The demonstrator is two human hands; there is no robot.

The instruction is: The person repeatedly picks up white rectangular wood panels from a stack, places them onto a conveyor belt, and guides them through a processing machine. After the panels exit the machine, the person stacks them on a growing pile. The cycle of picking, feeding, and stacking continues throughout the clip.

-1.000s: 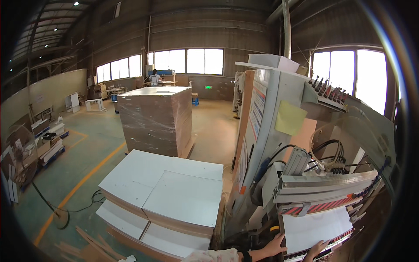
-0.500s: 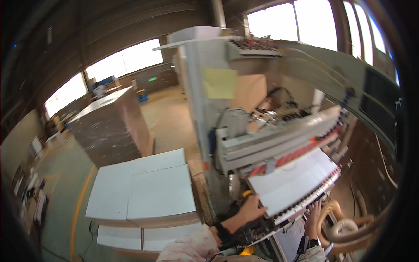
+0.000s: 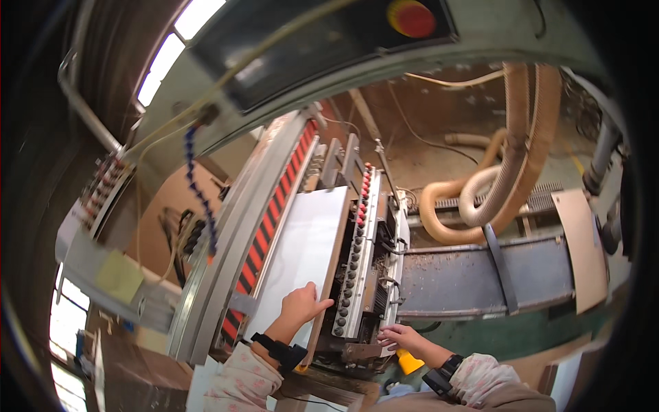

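Observation:
A long white panel (image 3: 307, 230) with a brown edge lies on the bed of a woodworking machine. On its near part rests my left hand (image 3: 299, 306), thumb stretched out past the panel's right edge and the fingers lying on the white face. My right hand (image 3: 410, 342) is by the near end of a rail (image 3: 374, 268) lined with black and red round pieces. Its fingers point left, loosely apart, beside a metal bracket (image 3: 364, 351), with nothing seen in them. Whether they touch the bracket I cannot tell.
Left of the panel runs a beam with a red-and-black striped strip (image 3: 270, 221). A control box with a red button (image 3: 410, 18) hangs overhead. Beige hoses (image 3: 473, 199) and a grey chute (image 3: 453, 281) are on the right. A yellow piece (image 3: 410, 362) sits below my right hand.
My view has swung right, onto the machine. My left hand has gone from the panel's near corner onto its face. My right hand has stayed near the rail's near end.

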